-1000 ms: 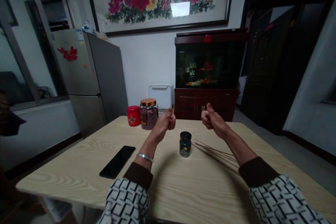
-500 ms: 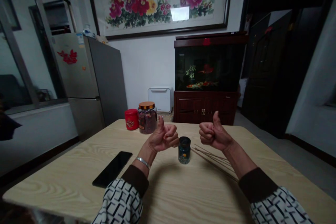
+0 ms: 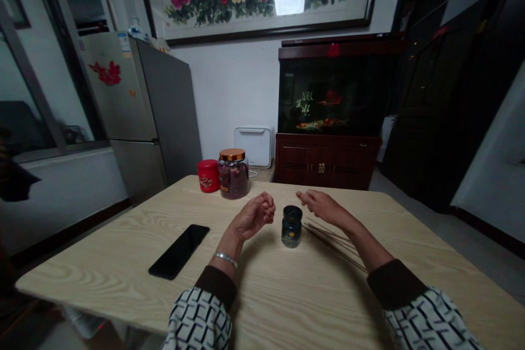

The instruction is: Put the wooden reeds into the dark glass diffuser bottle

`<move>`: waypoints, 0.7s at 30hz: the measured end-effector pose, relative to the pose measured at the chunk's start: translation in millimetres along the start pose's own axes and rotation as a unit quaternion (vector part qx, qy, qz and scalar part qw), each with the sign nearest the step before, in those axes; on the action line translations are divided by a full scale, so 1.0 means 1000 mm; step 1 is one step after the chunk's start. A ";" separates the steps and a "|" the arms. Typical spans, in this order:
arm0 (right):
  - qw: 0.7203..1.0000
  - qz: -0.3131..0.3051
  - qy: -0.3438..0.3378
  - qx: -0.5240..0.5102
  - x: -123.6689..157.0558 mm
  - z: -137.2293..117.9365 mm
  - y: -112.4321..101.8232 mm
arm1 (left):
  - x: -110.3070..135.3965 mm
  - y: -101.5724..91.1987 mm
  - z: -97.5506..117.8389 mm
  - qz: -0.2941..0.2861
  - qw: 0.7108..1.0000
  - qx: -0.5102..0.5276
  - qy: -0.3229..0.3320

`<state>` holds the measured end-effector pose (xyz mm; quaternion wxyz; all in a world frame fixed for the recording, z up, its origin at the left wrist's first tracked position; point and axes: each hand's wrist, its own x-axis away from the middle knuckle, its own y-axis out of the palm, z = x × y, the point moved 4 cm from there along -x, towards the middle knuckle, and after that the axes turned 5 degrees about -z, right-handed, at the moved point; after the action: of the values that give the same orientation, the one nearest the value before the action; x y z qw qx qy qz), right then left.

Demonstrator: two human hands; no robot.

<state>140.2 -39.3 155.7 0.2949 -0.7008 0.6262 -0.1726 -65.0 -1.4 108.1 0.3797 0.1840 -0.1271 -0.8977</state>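
A small dark glass bottle point(image 3: 291, 232) with a black lid stands upright on the table between my hands. My left hand point(image 3: 254, 216), a silver bangle at its wrist, is to the left of the bottle, its fingers curled in with nothing in them. On the other side, above and right of the bottle, my right hand point(image 3: 324, 206) is loosely closed and holds nothing. Neither hand appears to touch the bottle. Several thin brown sticks point(image 3: 334, 243) lie on the tabletop, partly hidden behind my right forearm.
On the pale wooden table point(image 3: 262, 306) a black phone point(image 3: 179, 251) lies at the left. A red canister point(image 3: 208, 176) and a large jar point(image 3: 233, 178) with a copper-coloured lid stand at the far edge. Beyond are a fridge point(image 3: 123, 98) and an aquarium point(image 3: 328, 104).
Both raised thumbs have come down and the hands have turned, drawing nearer each other over the table. The view has shifted slightly; the bottle and sticks stay in place.
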 end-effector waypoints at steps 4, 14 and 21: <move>0.948 0.006 0.012 0.319 -0.008 -0.007 0.021 | 0.001 -0.014 -0.055 0.142 0.981 -0.129 0.015; 0.903 -0.129 0.002 0.411 -0.030 -0.013 0.036 | -0.023 -0.007 -0.108 0.122 0.922 -0.364 0.042; 0.928 -0.189 -0.068 0.315 -0.031 -0.017 0.027 | -0.019 -0.008 -0.103 0.105 0.925 -0.358 0.078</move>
<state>103.6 -13.9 155.6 0.5043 -0.6876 0.3736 -0.3651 -14.0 8.9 16.4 0.5214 0.0914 0.2140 -0.8210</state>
